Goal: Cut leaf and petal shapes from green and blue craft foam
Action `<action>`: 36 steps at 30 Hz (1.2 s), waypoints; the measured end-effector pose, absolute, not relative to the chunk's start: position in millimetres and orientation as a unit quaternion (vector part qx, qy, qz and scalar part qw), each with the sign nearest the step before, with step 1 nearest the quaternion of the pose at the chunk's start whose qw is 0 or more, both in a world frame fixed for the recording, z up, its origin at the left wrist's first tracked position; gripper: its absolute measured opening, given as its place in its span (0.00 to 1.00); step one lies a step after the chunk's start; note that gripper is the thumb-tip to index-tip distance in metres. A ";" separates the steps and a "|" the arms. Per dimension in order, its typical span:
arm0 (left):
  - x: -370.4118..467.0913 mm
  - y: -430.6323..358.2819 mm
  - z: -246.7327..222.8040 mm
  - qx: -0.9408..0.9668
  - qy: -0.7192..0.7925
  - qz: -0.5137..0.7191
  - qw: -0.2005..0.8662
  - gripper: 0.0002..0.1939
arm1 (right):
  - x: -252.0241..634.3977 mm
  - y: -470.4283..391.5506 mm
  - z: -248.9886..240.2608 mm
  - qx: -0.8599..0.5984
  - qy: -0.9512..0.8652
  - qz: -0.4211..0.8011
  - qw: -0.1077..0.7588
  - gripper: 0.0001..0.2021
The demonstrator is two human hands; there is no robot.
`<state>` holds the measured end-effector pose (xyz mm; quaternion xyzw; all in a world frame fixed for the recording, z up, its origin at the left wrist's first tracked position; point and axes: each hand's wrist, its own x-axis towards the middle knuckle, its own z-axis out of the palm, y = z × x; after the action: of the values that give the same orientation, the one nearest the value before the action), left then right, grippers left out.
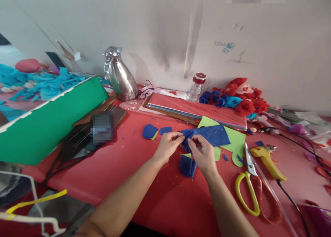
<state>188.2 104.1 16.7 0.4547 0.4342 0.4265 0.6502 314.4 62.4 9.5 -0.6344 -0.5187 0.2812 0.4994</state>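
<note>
Both hands meet over the middle of the red table, pinching a small gathered piece of blue paper [187, 135]. My left hand [169, 145] holds its left side between thumb and fingertips. On its right side, my right hand [203, 152] has its fingers closed on the same piece. Behind them a flat blue sheet [214, 135] lies over light green paper [236, 137]. Cut blue pieces lie near the hands: one [150, 131] to the left, a small one [166, 130] beside it, and a folded one [188, 165] just below.
Scissors [249, 171] and a yellow glue gun [269, 161] lie at the right. Paper flowers [245, 106], a glass jar [198, 87], a stack of red sheets [196, 109] and a metal jug [121, 76] stand behind. A green divider [57, 119] and dark bag [74, 137] are left.
</note>
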 end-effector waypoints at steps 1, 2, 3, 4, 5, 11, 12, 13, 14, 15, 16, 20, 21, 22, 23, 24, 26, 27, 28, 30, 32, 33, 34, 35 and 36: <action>188.1 104.8 16.5 0.447 0.439 0.434 0.647 0.07 | 313.9 62.3 9.1 -0.629 -0.513 0.287 0.508 0.09; 188.1 105.2 16.5 0.435 0.442 0.442 0.648 0.07 | 313.7 62.4 8.6 -0.625 -0.502 0.292 0.521 0.09; 188.0 105.6 16.6 0.418 0.445 0.450 0.652 0.08 | 313.8 62.5 8.1 -0.622 -0.489 0.294 0.536 0.09; 187.9 105.8 16.9 0.399 0.448 0.459 0.656 0.08 | 314.2 62.6 7.8 -0.621 -0.474 0.292 0.552 0.08; 187.8 106.1 17.1 0.381 0.451 0.467 0.658 0.08 | 315.0 62.8 7.6 -0.620 -0.461 0.287 0.566 0.08; 186.3 107.6 17.5 0.341 0.482 0.498 0.636 0.11 | 320.7 61.9 9.8 -0.649 -0.414 0.192 0.609 0.08; 186.4 107.3 17.8 0.345 0.480 0.496 0.636 0.11 | 320.5 61.6 9.9 -0.656 -0.424 0.175 0.599 0.07; 186.8 106.7 18.3 0.351 0.476 0.491 0.639 0.11 | 319.9 61.4 9.5 -0.661 -0.443 0.166 0.582 0.06; 187.3 105.8 18.9 0.360 0.467 0.485 0.646 0.11 | 318.8 61.3 8.9 -0.663 -0.466 0.164 0.563 0.06; 188.2 104.5 19.6 0.368 0.457 0.476 0.655 0.11 | 317.3 61.2 8.1 -0.662 -0.489 0.170 0.543 0.05; 189.2 103.0 20.3 0.374 0.445 0.466 0.667 0.12 | 315.7 61.2 7.1 -0.658 -0.508 0.181 0.526 0.05; 192.4 98.5 21.6 0.387 0.406 0.425 0.710 0.15 | 310.4 61.4 5.1 -0.630 -0.557 0.210 0.499 0.08; 192.0 98.9 21.2 0.395 0.403 0.420 0.710 0.15 | 310.1 61.5 5.1 -0.621 -0.566 0.213 0.498 0.10; 190.7 100.4 20.6 0.406 0.408 0.419 0.702 0.14 | 310.2 61.7 5.1 -0.614 -0.574 0.218 0.496 0.11; 188.2 103.0 19.7 0.420 0.421 0.423 0.684 0.12 | 310.8 61.9 4.9 -0.609 -0.579 0.222 0.495 0.13; 184.6 106.8 18.8 0.431 0.441 0.437 0.654 0.11 | 311.8 62.3 4.2 -0.609 -0.579 0.225 0.494 0.13; 173.9 116.9 16.8 0.439 0.494 0.488 0.571 0.09 | 314.7 63.5 1.5 -0.621 -0.561 0.225 0.499 0.13; 167.4 122.7 15.7 0.430 0.518 0.521 0.524 0.08 | 316.2 64.2 -0.4 -0.631 -0.546 0.225 0.503 0.13; 160.8 128.5 14.4 0.422 0.536 0.547 0.485 0.08 | 317.6 64.9 -2.5 -0.640 -0.531 0.227 0.508 0.13; 148.6 138.8 11.3 0.428 0.557 0.558 0.440 0.07 | 319.5 66.1 -6.3 -0.652 -0.506 0.235 0.513 0.13; 140.6 145.9 7.5 0.482 0.576 0.512 0.415 0.05 | 320.2 66.6 -8.7 -0.656 -0.499 0.243 0.511 0.13; 138.6 148.0 5.6 0.521 0.590 0.470 0.399 0.04 | 320.2 66.6 -9.3 -0.656 -0.499 0.246 0.510 0.13; 138.0 149.1 3.8 0.561 0.606 0.420 0.376 0.03 | 320.0 66.5 -9.6 -0.655 -0.500 0.248 0.509 0.13; 138.5 149.4 2.5 0.597 0.623 0.367 0.347 0.04 | 319.7 66.4 -9.6 -0.654 -0.502 0.249 0.508 0.13; 139.7 149.0 1.5 0.629 0.637 0.316 0.314 0.06 | 319.5 66.3 -9.4 -0.653 -0.504 0.249 0.508 0.13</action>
<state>139.7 149.0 1.5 0.6291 0.6369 0.3164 0.3137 319.5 66.3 -9.4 -0.6525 -0.5037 0.2494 0.5082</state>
